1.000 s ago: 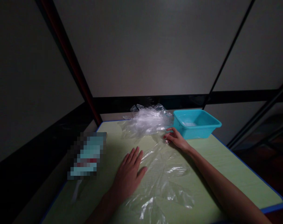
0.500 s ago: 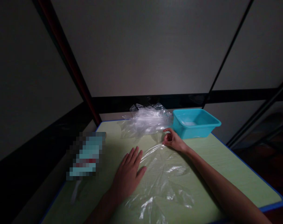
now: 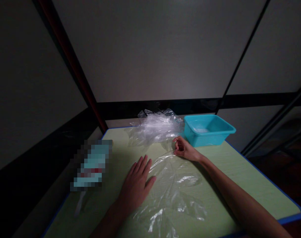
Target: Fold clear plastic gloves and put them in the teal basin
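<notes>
A clear plastic bag [image 3: 172,185] lies spread and wrinkled over the table. My left hand [image 3: 137,183] rests flat at its left edge, fingers stretched out. At the bag's far edge is my right hand [image 3: 185,150], with thumb and forefinger apart; the film's edge lies by the thumb, and no grip on it shows. Just beyond that hand sits a crumpled heap of clear plastic bags [image 3: 157,127].
A turquoise plastic basin [image 3: 207,140] stands at the table's back right, something whitish inside. Blurred-out pixels cover a teal and red item [image 3: 94,165] on the left. The pale green table [image 3: 249,178] has blue edging, with wall panels [image 3: 160,53] behind.
My right thumb and forefinger have parted from their pinch on the bag's edge. The film that was pulled taut between my hands now lies slacker. My left hand stays in place.
</notes>
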Demonstrator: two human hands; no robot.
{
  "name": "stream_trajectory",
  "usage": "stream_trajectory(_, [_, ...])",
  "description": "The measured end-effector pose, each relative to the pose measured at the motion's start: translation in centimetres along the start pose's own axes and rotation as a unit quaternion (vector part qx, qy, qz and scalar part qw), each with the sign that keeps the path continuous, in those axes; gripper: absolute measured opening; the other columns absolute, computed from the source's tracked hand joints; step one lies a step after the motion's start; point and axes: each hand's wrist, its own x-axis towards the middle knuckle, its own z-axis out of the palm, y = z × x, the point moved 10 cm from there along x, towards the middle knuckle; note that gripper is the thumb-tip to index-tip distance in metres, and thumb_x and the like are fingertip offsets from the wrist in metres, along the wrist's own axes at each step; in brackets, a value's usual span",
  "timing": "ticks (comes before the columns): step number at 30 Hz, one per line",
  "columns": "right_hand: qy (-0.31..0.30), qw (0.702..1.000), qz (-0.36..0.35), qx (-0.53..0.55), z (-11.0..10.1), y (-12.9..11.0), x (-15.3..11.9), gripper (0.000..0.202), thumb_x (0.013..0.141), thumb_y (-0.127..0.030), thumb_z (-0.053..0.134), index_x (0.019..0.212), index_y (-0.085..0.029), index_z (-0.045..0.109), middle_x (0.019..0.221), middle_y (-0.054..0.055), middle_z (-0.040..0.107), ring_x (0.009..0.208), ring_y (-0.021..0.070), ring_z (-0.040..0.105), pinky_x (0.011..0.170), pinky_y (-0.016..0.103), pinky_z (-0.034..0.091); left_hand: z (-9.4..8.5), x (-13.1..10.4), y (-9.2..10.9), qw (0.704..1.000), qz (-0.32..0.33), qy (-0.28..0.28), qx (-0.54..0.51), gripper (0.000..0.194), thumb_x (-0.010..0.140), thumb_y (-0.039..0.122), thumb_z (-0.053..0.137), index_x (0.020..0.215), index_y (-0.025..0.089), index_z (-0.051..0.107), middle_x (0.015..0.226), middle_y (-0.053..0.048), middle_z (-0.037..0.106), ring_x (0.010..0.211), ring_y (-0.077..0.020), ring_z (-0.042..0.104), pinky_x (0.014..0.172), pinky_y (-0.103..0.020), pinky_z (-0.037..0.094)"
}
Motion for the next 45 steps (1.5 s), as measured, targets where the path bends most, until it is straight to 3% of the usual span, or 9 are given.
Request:
stream_trajectory(10, [0.102,0.994,0.005,-0.036,-2.1,0.5,0.1,0.039,0.063,-0.021,0.056,0.094,-0.023,0.032,0.076,-0.004,0.042,0.054,0.0071,0.044,0.049,0.021,0.037,-0.1,0.0,0.0,1.000,0.001,0.011,-0.002,0.050,0.085,0.040,0.036,0.128,0.014,0.036,0.135,-0.010,0.032,0.124,-0.0236,0.029,0.097,-0.040,0.031])
stream_trajectory(21, [0.195,0.962,-0.007,-0.190,-4.5,-0.8,-0.7,0.031,0.063,-0.012,0.047,0.093,-0.019,0.041,0.070,-0.002,0.049,0.061,0.0130,0.048,0.057,0.026,0.039,0.0,0.1,0.0,1.000,-0.005,-0.003,-0.005,0.050,0.085,0.039,0.036,0.128,0.014,0.035,0.136,-0.010,0.030,0.125,-0.0231,0.027,0.098,-0.040,0.030])
stream_trajectory(25, [0.131,0.958,-0.023,-0.253,-3.0,-3.3,-1.3,0.013,0.078,-0.021,0.043,0.086,-0.016,0.052,0.083,0.006,0.058,0.074,0.0176,0.055,0.068,0.031,0.044,-0.1,0.0,0.0,1.000,-0.003,0.001,-0.010,0.049,0.085,0.039,0.036,0.128,0.015,0.035,0.136,-0.009,0.031,0.125,-0.0229,0.027,0.098,-0.040,0.030])
stream_trajectory(29, [-0.061,0.948,-0.050,-0.308,1.7,-4.7,-3.1,0.034,0.086,-0.033,0.038,0.113,-0.016,0.050,0.115,0.011,0.054,0.105,0.0222,0.049,0.090,0.037,0.037,-0.1,-0.1,0.0,1.000,-0.001,0.005,-0.008,0.049,0.085,0.039,0.036,0.128,0.015,0.036,0.136,-0.009,0.032,0.124,-0.0230,0.028,0.097,-0.039,0.031])
stream_trajectory(31, [-0.110,0.934,-0.049,-0.336,2.8,-4.3,-4.1,0.041,0.087,-0.037,0.037,0.122,-0.016,0.043,0.125,0.011,0.047,0.115,0.0222,0.042,0.098,0.040,0.029,-0.2,-0.1,0.0,1.000,-0.002,0.011,-0.006,0.049,0.085,0.039,0.037,0.128,0.015,0.036,0.135,-0.009,0.033,0.124,-0.0230,0.029,0.097,-0.039,0.031])
stream_trajectory(35, [-0.125,0.910,-0.036,-0.394,2.9,-2.9,-4.7,0.044,0.089,-0.038,0.032,0.127,-0.018,0.037,0.132,0.009,0.038,0.122,0.0205,0.032,0.102,0.045,0.018,-0.2,0.0,-0.1,1.000,-0.001,0.014,-0.001,0.050,0.085,0.039,0.037,0.128,0.015,0.035,0.135,-0.009,0.034,0.124,-0.0227,0.029,0.097,-0.038,0.031])
stream_trajectory(45, [-0.084,0.893,-0.014,-0.441,1.7,-2.8,-4.1,0.042,0.089,-0.041,0.031,0.125,-0.023,0.041,0.129,0.007,0.043,0.119,0.0233,0.036,0.100,0.051,0.014,-0.2,0.1,0.1,1.000,0.003,0.005,0.011,0.050,0.085,0.039,0.036,0.128,0.014,0.036,0.135,-0.010,0.032,0.124,-0.0233,0.028,0.097,-0.039,0.031])
